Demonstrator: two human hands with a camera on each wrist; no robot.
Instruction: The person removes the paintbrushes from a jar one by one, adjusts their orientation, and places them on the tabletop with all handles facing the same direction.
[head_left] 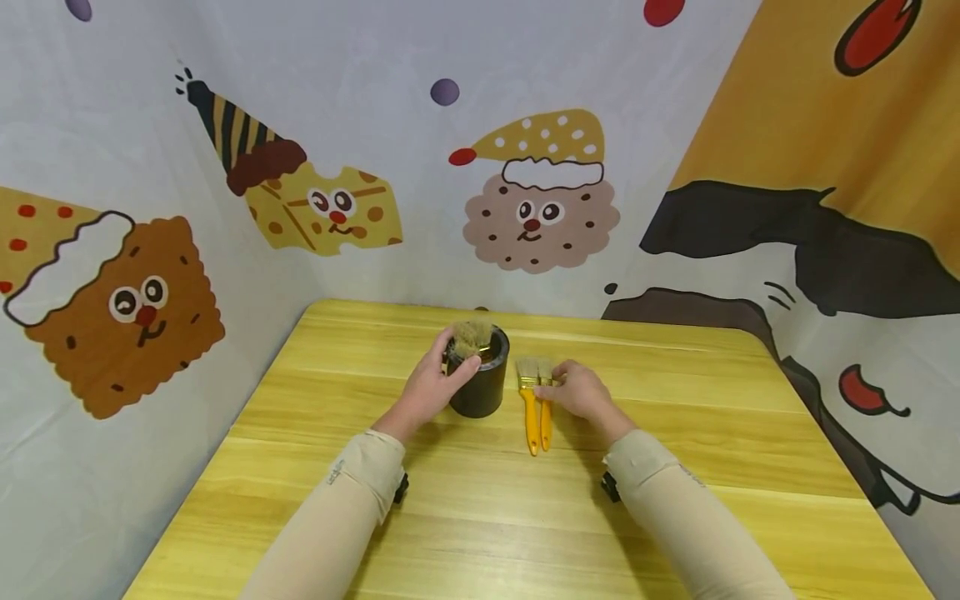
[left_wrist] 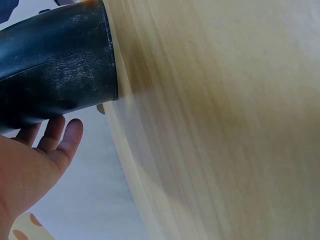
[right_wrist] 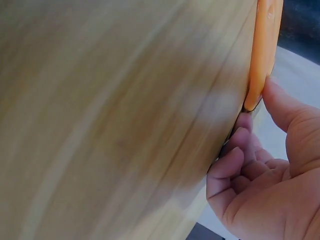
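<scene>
A black cylindrical cup (head_left: pixel 480 392) stands upright on the table, with pale bristles (head_left: pixel 472 337) and a bit of gold metal showing at its mouth. My left hand (head_left: pixel 435 379) holds the cup from the left, thumb across the front near the rim. In the left wrist view, fingertips touch the side of the dark cup (left_wrist: pixel 60 60). To the right of the cup lie two paintbrushes with orange handles side by side, bristles away from me. My right hand (head_left: pixel 585 392) pinches the right-hand paintbrush (head_left: pixel 546 425) near its metal band; the left-hand paintbrush (head_left: pixel 531 421) lies beside it.
The wooden table (head_left: pixel 480 517) has a far edge close behind the cup. A white cloth (head_left: pixel 375 283) printed with cartoon biscuits and cheese hangs behind and along the left side. More printed cloth (head_left: pixel 825 275) hangs at the right.
</scene>
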